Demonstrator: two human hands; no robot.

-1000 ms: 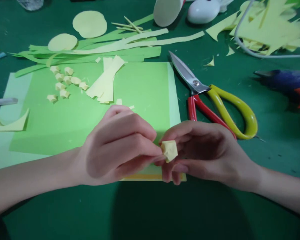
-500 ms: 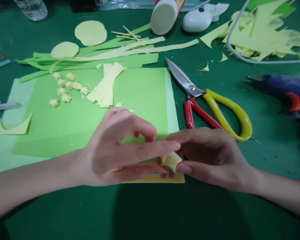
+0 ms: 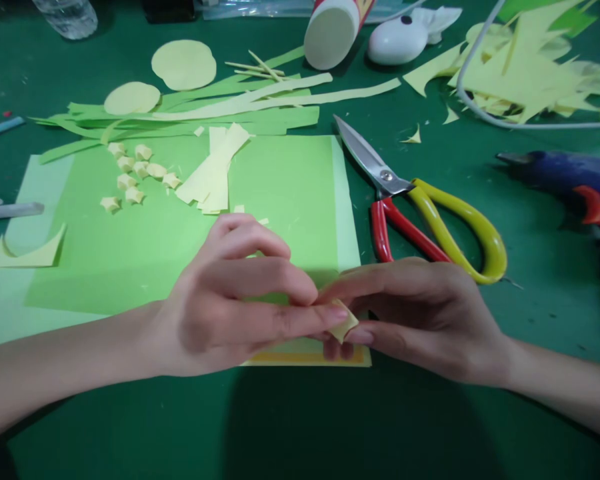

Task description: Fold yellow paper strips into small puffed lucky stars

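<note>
A small pale-yellow folded paper star (image 3: 346, 326) is held between my two hands, above the near right corner of the stacked paper sheets (image 3: 290, 200). My left hand (image 3: 245, 300) has its fingers closed, the index fingertip lying over the star's left side. From the right, my right hand (image 3: 425, 313) pinches the star with thumb and fingers. Part of the star is hidden by the fingertips. On the green sheet lie several finished paper stars (image 3: 135, 177) and a crossed bundle of short yellow paper strips (image 3: 215, 173).
Scissors (image 3: 387, 180) with red and yellow handles lie right of the sheets. A blue glue gun (image 3: 555, 173) is at the far right. Long paper strips (image 3: 195, 117), a paper cup (image 3: 331, 33), a white mouse-shaped object (image 3: 397, 43) and paper scraps (image 3: 535, 73) lie behind.
My left fingers have curled, and the index fingertip has moved from above the star down onto it. Less of the star shows now. My right hand keeps its grip nearly unmoved.
</note>
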